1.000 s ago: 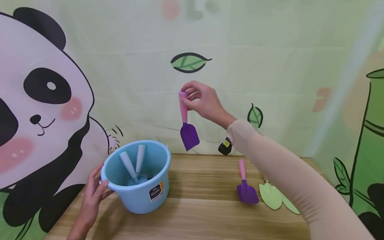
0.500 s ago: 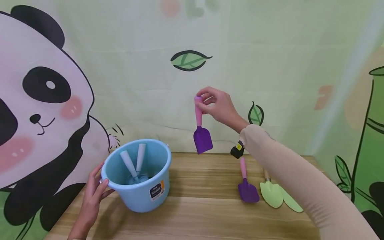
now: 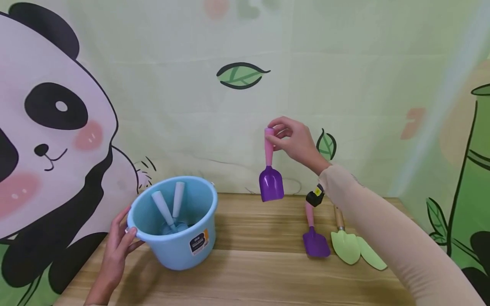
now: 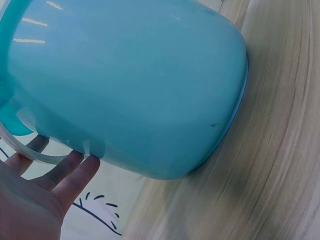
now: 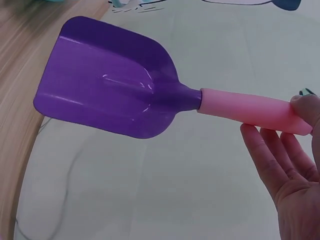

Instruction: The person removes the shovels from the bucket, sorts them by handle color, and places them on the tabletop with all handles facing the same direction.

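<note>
On my head feed, the left hand (image 3: 115, 250) sits at lower left, reaching up to the rim of a light blue bucket (image 3: 164, 250) that stands on the wood-grain table (image 3: 249, 276); only this view lets me look inside, where two pale handles (image 3: 178, 199) lean. My left wrist feed adds what the head feed hides: the fingers lie nearly straight and a little spread, tips against the bucket's outer wall, near a pale carry handle (image 4: 47, 159).

Just right of centre I have the purple shovel (image 3: 269, 161) in the air, clear of the table and well apart from the bucket. Its long axis runs nearly upright there, pink grip up, blade down; on the right wrist feed it lies across the frame, blade to the left, hollow face towards me, which shows the raised side edges best.

The right hand (image 3: 298, 140) pinches the top of that grip, thumb on one side and fingertips on the other, while its forearm slants in from lower right. At the wrist I see a small black device (image 3: 315, 196) with a yellow label, overlapping the handle of a second purple shovel (image 3: 314, 238) lying on the table. Farther right lie a light green trowel (image 3: 346, 246) and another green blade (image 3: 371, 254), partly behind the sleeve
</note>
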Action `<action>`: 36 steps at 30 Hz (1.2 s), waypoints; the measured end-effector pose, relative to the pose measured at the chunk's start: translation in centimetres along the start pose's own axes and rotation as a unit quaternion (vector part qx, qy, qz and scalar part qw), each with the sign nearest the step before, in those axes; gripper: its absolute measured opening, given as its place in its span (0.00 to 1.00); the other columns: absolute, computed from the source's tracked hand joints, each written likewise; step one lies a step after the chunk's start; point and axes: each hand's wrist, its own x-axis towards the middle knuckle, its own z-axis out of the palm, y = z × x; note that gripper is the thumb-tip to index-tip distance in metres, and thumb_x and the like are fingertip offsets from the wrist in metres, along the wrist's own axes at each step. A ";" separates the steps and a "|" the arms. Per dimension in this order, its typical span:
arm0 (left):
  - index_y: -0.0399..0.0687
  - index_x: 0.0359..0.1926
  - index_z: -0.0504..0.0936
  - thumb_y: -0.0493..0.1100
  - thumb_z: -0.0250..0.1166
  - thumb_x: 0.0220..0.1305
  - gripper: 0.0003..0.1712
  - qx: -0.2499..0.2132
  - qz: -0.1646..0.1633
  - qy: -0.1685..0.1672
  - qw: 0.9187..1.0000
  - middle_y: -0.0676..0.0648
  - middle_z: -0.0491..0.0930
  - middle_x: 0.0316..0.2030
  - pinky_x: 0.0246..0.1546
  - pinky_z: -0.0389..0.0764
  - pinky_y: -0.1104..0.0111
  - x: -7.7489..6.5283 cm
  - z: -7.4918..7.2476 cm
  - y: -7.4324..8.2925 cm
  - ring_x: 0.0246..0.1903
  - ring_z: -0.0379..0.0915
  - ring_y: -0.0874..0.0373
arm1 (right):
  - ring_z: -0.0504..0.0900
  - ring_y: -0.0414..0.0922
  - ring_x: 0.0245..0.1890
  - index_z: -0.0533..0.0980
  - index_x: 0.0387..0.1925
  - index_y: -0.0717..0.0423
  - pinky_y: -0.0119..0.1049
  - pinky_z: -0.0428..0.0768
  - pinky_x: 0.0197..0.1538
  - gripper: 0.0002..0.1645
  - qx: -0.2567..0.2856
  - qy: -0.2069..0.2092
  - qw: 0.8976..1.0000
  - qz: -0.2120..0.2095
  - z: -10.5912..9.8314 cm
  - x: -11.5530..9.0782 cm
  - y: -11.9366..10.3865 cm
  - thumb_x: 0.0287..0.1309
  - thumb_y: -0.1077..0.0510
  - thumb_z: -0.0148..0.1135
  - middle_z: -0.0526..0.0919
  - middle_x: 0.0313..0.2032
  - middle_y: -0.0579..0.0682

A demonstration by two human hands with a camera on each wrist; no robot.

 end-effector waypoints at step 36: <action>0.55 0.81 0.50 0.43 0.49 0.80 0.34 0.016 -0.016 -0.001 1.000 0.36 0.53 0.77 0.43 0.84 0.73 -0.1 0.0 0.3 0.61 0.68 0.68 | 0.86 0.55 0.42 0.80 0.54 0.56 0.50 0.88 0.38 0.19 0.014 -0.004 0.989 0.146 -0.3 -4.5 9.1 0.66 0.53 0.71 0.83 0.45 0.61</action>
